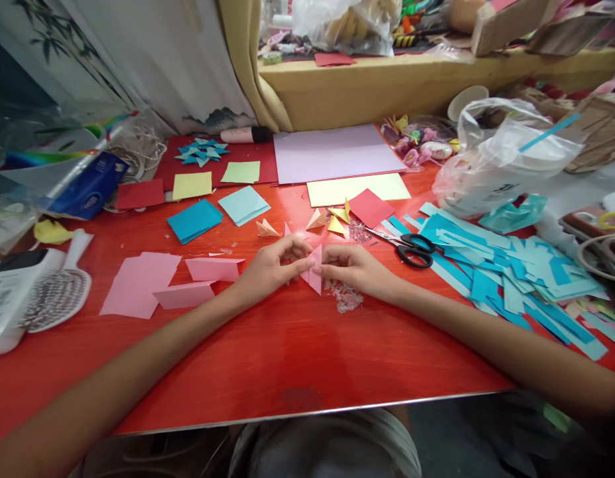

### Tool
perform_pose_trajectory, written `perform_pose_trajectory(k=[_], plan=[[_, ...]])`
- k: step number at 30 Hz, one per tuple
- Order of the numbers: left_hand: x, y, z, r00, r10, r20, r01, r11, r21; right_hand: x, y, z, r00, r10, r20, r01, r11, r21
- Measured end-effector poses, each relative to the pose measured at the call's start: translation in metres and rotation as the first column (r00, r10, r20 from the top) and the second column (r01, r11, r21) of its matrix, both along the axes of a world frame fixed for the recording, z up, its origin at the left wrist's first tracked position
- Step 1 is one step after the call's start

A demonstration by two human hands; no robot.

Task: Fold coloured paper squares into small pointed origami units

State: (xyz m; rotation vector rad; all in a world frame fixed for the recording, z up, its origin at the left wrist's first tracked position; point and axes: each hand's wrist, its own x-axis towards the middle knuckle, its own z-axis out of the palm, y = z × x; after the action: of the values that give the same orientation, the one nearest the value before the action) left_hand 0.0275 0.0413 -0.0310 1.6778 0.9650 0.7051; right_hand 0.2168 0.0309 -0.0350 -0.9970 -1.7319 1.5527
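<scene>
Both my hands meet at the middle of the red table (287, 358) over a small folded pink paper piece (314, 273). My left hand (272, 265) pinches its left side with curled fingers. My right hand (354, 267) pinches its right side, fingertips pressed together. Just beyond my hands lie small folded paper triangles, one peach (266, 229) and some yellow (338, 219). Pink paper sheets (138, 284) lie to the left of my left wrist. A bit of crumpled clear tape (347, 297) lies under my right hand.
Black-handled scissors (411, 249) lie right of my hands, beside a heap of blue paper strips (506, 265). Blue, yellow, red and lilac sheets (337, 153) lie further back, with a blue paper star (202, 151). A plastic bag (501, 159) stands right; a hairbrush (56, 299) lies left.
</scene>
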Motion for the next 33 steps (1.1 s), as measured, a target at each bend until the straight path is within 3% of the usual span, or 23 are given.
perform_pose_trajectory(k=[11, 14, 16, 19, 21, 22, 29, 33], plan=[[-0.003, -0.001, 0.002, 0.996, 0.087, -0.025, -0.088, 0.996, -0.034, 0.0, 0.0, 0.001, 0.993, 0.013, 0.118, -0.028, 0.992, 0.125], [-0.002, -0.005, 0.002, 0.991, 0.113, -0.077, -0.104, 0.988, 0.114, 0.001, 0.001, 0.001, 0.995, 0.015, 0.095, -0.023, 0.997, 0.08], [-0.001, -0.007, 0.002, 0.974, 0.202, -0.101, -0.152, 0.917, 0.369, 0.001, 0.001, 0.001, 0.998, 0.008, 0.066, -0.011, 0.999, 0.052], [0.0, -0.01, 0.001, 0.963, 0.233, -0.138, -0.065, 0.694, 0.717, 0.001, 0.0, 0.001, 1.0, -0.007, 0.017, 0.006, 1.0, 0.012], [0.0, -0.011, -0.001, 0.964, 0.164, -0.209, 0.075, 0.588, 0.806, 0.001, 0.0, 0.001, 0.999, -0.018, -0.031, 0.017, 1.0, -0.021], [0.0, -0.01, -0.003, 0.963, 0.13, -0.234, 0.123, 0.563, 0.818, 0.001, 0.0, 0.001, 0.998, -0.021, -0.059, 0.018, 0.999, -0.036], [0.0, -0.005, -0.006, 0.966, 0.078, -0.247, 0.16, 0.568, 0.807, 0.003, 0.002, 0.001, 0.99, -0.054, -0.131, 0.048, 0.998, -0.043], [-0.001, -0.007, -0.007, 0.967, 0.052, -0.248, 0.158, 0.639, 0.753, 0.005, 0.001, 0.0, 0.992, -0.081, -0.099, 0.077, 0.996, -0.041]])
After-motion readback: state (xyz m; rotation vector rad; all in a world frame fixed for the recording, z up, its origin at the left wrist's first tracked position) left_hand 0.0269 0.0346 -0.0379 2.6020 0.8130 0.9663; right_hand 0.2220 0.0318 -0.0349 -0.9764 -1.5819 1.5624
